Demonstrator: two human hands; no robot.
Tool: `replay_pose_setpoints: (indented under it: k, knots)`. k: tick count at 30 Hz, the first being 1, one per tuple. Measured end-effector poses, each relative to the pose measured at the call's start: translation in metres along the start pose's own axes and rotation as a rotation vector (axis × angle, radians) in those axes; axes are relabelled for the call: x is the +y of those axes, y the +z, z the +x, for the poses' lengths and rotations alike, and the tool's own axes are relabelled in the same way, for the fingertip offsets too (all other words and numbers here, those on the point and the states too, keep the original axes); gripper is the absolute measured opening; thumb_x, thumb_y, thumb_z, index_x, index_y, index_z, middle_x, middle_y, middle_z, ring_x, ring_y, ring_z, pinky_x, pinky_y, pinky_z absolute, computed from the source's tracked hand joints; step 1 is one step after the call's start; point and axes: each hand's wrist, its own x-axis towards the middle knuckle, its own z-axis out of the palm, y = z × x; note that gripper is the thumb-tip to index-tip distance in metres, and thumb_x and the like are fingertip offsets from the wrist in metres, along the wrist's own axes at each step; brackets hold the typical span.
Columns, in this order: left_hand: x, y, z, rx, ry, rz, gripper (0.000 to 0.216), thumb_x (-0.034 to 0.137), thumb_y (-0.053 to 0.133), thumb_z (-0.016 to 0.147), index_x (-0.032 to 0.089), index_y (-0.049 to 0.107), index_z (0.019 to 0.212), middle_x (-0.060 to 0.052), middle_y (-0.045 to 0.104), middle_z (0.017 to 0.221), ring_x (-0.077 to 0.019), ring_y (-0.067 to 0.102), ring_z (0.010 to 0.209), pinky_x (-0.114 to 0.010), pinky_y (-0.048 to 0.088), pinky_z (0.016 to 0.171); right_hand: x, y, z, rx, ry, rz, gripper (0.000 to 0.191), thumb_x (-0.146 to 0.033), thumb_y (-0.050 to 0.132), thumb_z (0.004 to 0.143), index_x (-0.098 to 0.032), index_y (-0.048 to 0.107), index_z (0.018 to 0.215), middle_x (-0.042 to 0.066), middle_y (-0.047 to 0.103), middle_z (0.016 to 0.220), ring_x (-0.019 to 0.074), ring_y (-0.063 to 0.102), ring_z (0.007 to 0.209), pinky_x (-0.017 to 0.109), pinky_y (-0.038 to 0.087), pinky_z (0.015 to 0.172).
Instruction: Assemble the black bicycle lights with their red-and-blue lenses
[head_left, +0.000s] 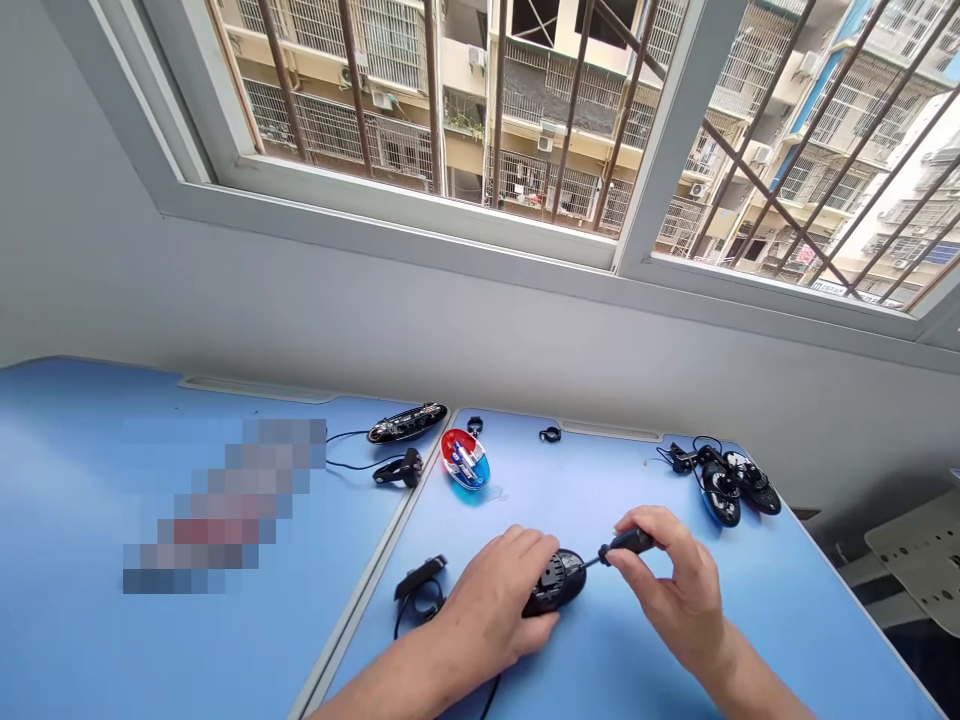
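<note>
Resting on the blue table, a black oval device with a slotted, glossy casing is gripped by my left hand. My left fingers lie over its top and the thumb along its near side, covering part of it. My right hand pinches the black handle of a screwdriver. The thin shaft points left, and its tip meets the right end of the device. A black clip-like part with a cable lies just left of my left hand. A cable also runs out below my left wrist.
Farther back sits a red and blue oval tray with small batteries or screws-like items inside. Small black rings lie near the back edge. Similar black devices with cables stand at right and left. A seam divides the tables.
</note>
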Motion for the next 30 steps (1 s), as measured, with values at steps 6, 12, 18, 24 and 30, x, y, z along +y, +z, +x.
replay_pose_setpoints:
  k: [6,12,18,24,30]
  knots:
    - [0.0,-0.003,0.0,-0.021,-0.023,-0.033,0.027,0.01,0.058,0.063,0.023,0.05,0.086,-0.002,0.063,0.09,-0.0243,0.054,0.084,-0.032,0.042,0.071,-0.004,-0.015,0.004,-0.156,-0.027,0.05,0.032,-0.015,0.046,0.096,-0.023,0.053,0.127,0.012,0.072,0.108,0.0246,0.071,0.098,0.04,0.063,0.078]
    - [0.0,-0.003,-0.001,-0.038,-0.033,-0.04,0.028,0.01,0.057,0.063,0.022,0.052,0.088,-0.003,0.062,0.091,-0.0242,0.054,0.085,-0.033,0.042,0.072,0.002,-0.021,-0.001,-0.218,0.103,0.227,0.037,-0.016,0.05,0.098,-0.027,0.05,0.133,0.007,0.074,0.106,0.0193,0.074,0.092,0.031,0.064,0.077]
    - [-0.001,-0.002,0.0,-0.047,-0.026,-0.023,0.032,0.009,0.058,0.062,0.022,0.052,0.09,-0.004,0.062,0.092,-0.0243,0.053,0.085,-0.033,0.042,0.071,0.006,-0.015,0.004,-0.086,0.048,0.093,0.024,-0.023,0.061,0.094,-0.026,0.059,0.117,0.004,0.075,0.082,0.0179,0.073,0.07,0.026,0.062,0.058]
    - [0.001,-0.003,-0.002,-0.045,-0.051,-0.015,0.031,0.011,0.06,0.063,0.021,0.053,0.092,-0.004,0.063,0.096,-0.0247,0.054,0.088,-0.033,0.043,0.075,0.002,-0.008,0.002,0.02,0.023,0.053,0.014,-0.029,0.059,0.094,-0.025,0.059,0.107,0.002,0.072,0.074,0.0168,0.07,0.059,0.026,0.06,0.052]
    - [0.001,-0.002,-0.004,-0.065,-0.066,0.036,0.029,0.027,0.071,0.068,0.022,0.054,0.091,-0.003,0.063,0.095,-0.0233,0.055,0.085,-0.03,0.044,0.072,0.013,-0.021,-0.015,-0.261,0.039,0.004,0.028,-0.025,0.048,0.097,-0.022,0.058,0.123,0.009,0.075,0.104,0.0213,0.075,0.089,0.026,0.063,0.077]
